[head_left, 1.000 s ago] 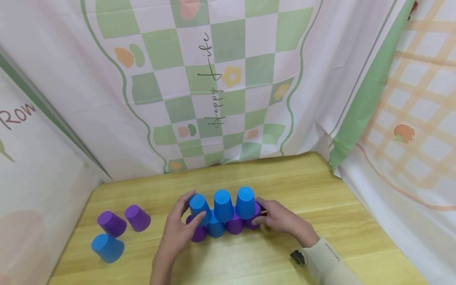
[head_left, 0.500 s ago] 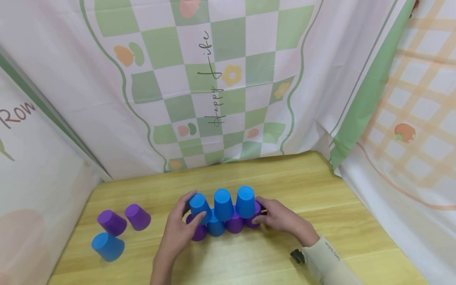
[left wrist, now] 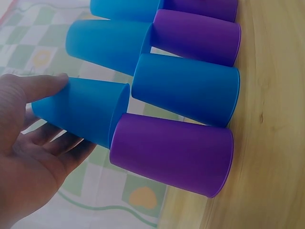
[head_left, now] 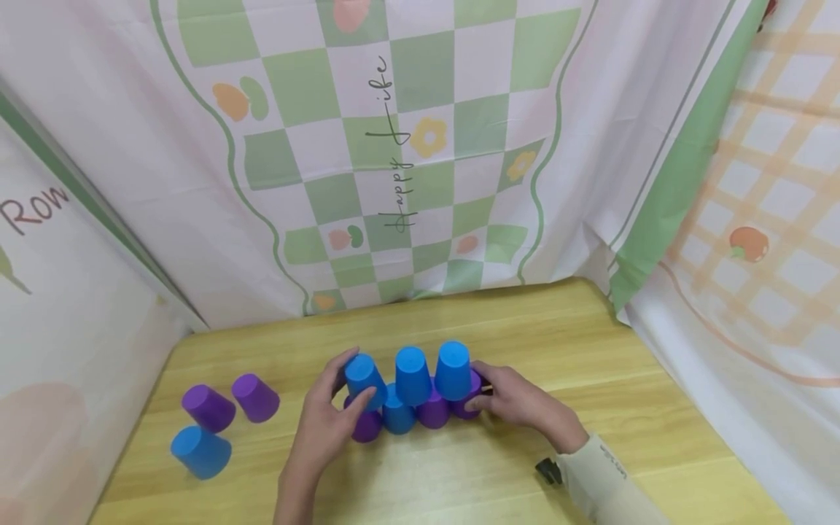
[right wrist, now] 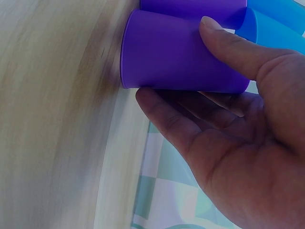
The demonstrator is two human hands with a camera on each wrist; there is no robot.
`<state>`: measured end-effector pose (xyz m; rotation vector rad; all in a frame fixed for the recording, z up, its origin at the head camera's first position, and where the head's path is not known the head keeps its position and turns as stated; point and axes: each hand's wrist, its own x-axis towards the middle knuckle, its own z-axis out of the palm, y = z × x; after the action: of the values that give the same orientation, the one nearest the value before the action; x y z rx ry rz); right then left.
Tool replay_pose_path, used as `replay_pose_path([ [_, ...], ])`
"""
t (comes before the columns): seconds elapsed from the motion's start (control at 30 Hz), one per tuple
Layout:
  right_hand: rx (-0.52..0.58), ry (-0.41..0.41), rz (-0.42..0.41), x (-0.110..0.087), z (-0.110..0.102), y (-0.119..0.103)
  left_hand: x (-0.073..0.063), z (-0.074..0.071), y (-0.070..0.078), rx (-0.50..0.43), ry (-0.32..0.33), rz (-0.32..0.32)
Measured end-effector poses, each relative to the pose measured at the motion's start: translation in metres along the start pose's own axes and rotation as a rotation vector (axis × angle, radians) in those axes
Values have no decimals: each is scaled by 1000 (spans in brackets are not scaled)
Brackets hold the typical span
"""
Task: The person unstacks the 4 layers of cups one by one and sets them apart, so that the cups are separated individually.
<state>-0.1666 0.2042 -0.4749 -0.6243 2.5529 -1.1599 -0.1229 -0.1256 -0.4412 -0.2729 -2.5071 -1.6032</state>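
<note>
Upside-down cups stand in two tiers at mid-table in the head view. My left hand [head_left: 328,419] holds the leftmost upper blue cup [head_left: 364,380] between thumb and fingers; in the left wrist view its rim meets the top of the end purple cup [left wrist: 171,155] below. Beside it in the upper tier are a middle blue cup [head_left: 412,378] and a right blue cup [head_left: 453,372]. My right hand [head_left: 518,397] grips the rightmost lower purple cup [right wrist: 162,52], thumb on one side, fingers on the other. Between the end cups of the lower tier are a blue cup [head_left: 398,414] and a purple cup [head_left: 433,410].
Apart on the left of the wooden table [head_left: 512,474] stand two purple cups [head_left: 208,408] and a blue cup [head_left: 201,452]. A small black object [head_left: 548,472] shows at the right sleeve. Patterned cloth [head_left: 420,182] hangs behind and at both sides.
The left hand has shifted the leftmost upper blue cup slightly left. My right hand and the other cups keep their places.
</note>
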Motion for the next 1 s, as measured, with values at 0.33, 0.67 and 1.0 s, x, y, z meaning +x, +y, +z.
replay_pose_path([
  [0.33, -5, -4, 4, 0, -1, -1, -3, -4, 1, 2, 25, -17],
  [0.67, -7, -10, 6, 1, -1, 0, -3, -8, 0, 23, 46, 14],
  [1.0, -6, -11, 11, 1, -1, 1, -5, -13, -1, 32, 70, 22],
])
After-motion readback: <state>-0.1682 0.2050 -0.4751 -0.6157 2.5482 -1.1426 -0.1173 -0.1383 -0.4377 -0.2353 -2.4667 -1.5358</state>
